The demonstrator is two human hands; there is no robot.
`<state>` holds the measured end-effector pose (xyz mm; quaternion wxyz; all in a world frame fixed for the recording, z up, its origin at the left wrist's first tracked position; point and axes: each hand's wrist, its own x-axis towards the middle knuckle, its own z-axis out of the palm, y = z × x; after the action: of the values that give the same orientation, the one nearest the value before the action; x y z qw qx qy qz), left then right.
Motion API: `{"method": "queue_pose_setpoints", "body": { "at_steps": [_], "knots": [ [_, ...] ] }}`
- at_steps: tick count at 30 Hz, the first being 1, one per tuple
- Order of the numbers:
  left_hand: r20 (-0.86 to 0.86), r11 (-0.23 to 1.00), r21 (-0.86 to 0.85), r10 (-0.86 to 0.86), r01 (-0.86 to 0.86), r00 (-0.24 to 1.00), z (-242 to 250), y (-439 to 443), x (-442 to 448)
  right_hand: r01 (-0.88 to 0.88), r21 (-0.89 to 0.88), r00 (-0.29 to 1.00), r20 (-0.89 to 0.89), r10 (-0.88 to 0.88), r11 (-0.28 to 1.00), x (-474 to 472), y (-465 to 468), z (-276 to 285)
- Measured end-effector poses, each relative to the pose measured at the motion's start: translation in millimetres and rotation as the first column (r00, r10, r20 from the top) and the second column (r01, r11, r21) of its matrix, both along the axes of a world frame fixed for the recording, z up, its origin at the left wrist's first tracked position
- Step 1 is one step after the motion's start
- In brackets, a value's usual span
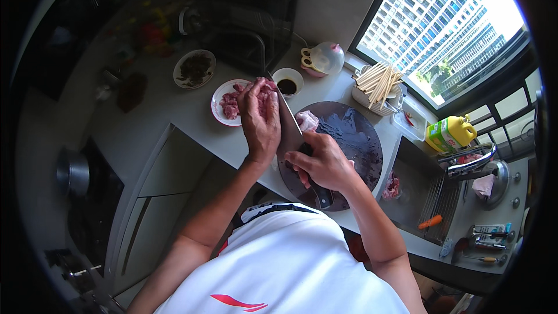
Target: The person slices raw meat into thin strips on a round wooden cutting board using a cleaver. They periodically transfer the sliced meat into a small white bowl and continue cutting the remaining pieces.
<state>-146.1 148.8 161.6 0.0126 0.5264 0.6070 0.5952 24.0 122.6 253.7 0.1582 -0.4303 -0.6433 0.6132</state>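
Observation:
My left hand point(261, 126) holds pieces of raw meat point(267, 91) against the flat of a cleaver's blade point(287, 126), close to a white plate point(216, 109) that carries more cut raw meat point(230, 104). The cleaver's black handle is in my right hand point(324, 159), over the left part of a round dark cutting board point(348, 139). A pale piece of raw meat point(307, 121) lies on the board beyond my right hand. Just past the blade stands a small white bowl point(301, 82) of dark liquid.
A plate of dark food pieces point(195, 69) stands at left. Beyond the board are an egg cooker point(324, 59) and a basket of chopsticks point(377, 85). At right, a sink point(403, 209) holds raw meat and a carrot point(430, 222), beside a yellow oil jug point(449, 134) and a faucet point(471, 161).

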Motion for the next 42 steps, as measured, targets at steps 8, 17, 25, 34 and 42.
{"method": "queue_pose_setpoints", "body": {
  "at_steps": [8, 17, 25, 34, 42],
  "knots": [
    [0.385, 0.929, -0.338, -0.011, 0.152, 0.923, -115.2, 58.9, -108.2, 0.007, -0.095, 0.999, 0.044, -0.002, 0.995, -76.1, 71.8, -73.2],
    [0.677, 0.939, -0.166, -0.112, 0.3, 0.728, -211.3, 61.3, -202.6, 0.138, -0.237, 0.982, -0.091, -0.163, 0.962, -43.2, 43.5, -118.9],
    [-0.122, 0.749, -0.651, -0.266, 0.126, 0.956, -166.7, 62.4, -233.8, 0.298, -0.305, 0.935, -0.099, -0.342, 0.904, 10.1, -12.3, -99.8],
    [-0.236, 0.742, -0.661, -0.347, 0.112, 0.908, -174.5, 79.3, -240.6, 0.588, -0.293, 0.763, -0.109, -0.638, 0.754, 85.2, -72.5, -108.4],
    [0.59, 0.641, -0.458, -0.3, 0.616, 0.75, -102.5, 70.7, -249.5, 0.685, -0.309, 0.657, -0.129, -0.742, 0.66, 125.1, -106.7, -117.6]
  ]
}}
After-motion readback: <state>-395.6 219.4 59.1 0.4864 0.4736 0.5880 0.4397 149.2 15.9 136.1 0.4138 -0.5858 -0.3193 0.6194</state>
